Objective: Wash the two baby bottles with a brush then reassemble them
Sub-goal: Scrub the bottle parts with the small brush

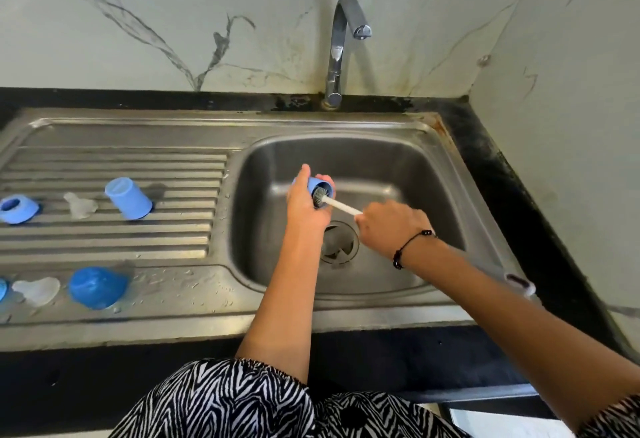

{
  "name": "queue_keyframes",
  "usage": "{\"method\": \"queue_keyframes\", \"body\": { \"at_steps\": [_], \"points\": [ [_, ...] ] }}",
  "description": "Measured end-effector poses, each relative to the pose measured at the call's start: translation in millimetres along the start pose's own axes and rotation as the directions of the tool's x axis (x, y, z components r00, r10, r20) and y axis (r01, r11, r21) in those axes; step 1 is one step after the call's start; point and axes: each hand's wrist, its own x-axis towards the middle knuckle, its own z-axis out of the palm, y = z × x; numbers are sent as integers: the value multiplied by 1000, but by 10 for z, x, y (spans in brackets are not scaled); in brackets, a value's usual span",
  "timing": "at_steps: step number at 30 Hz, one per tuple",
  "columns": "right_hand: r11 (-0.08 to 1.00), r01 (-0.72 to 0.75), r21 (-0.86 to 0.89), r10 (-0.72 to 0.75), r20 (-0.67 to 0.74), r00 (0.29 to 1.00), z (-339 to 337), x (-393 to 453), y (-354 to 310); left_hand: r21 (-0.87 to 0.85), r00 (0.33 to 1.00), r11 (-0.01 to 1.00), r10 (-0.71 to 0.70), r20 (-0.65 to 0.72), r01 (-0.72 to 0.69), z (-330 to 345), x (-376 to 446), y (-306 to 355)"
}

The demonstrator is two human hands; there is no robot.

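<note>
Over the sink basin [398,167], my left hand [304,204] grips a light blue bottle body [320,185] lying on its side, mouth toward the right. My right hand [389,224] holds the white handle of a bottle brush [341,205], whose dark bristle head sits in the bottle's mouth. On the ribbed draining board [114,240] stands a second light blue bottle body [127,198], upside down. Beside it lie a clear teat [80,205] and a blue collar ring [17,208]. Nearer me sit a darker blue cap [97,287] and another clear teat [37,290].
The chrome tap [341,39] rises behind the basin with no water running. The drain [337,242] lies below my hands. A black counter [502,174] borders the sink on the right. A small white and dark object [519,283] rests on the sink's right rim.
</note>
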Motion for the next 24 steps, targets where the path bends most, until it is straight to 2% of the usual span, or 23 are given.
{"method": "queue_keyframes", "body": {
  "at_steps": [2, 3, 6, 9, 12, 15, 17, 19, 21, 24],
  "points": [
    [997, -11, -78, 6, -65, 998, -6, 11, 41, 177, 999, 983, 49, -19, -44, 79, 0, -19],
    [997, -30, -67, 24, -78, 997, -34, 30, 59, 198, 997, 978, 77, -12, -73, 118, -18, -25],
    [985, -54, 166, 54, 4, 999, -181, 111, 106, 143, 986, 981, 115, 117, -132, 127, -58, 8],
    [939, 65, 338, -103, 95, 990, -244, 92, 89, 21, 974, 994, 104, 200, -111, 41, -168, 32],
    [955, 50, 291, -84, 106, 991, -115, 30, 76, -71, 982, 997, 45, 184, -32, 33, -173, 46],
    [999, 28, 31, -30, 41, 999, -68, 27, 104, 60, 1000, 998, 12, 23, -14, 79, -104, 1],
    [999, 12, -51, -14, -30, 999, -82, 62, 130, 161, 999, 987, 24, -25, -20, 112, -91, -48],
    [999, -33, -18, 32, -53, 998, -94, 107, 141, 176, 999, 984, 47, -20, -43, 166, -87, -65],
    [993, -53, 108, 58, -49, 997, -105, 122, 128, 154, 996, 984, 84, 32, -88, 182, -100, -40],
    [975, 43, 219, -37, -32, 999, -73, 83, 68, 135, 992, 985, 97, 80, -107, 59, -108, 5]
  ]
}}
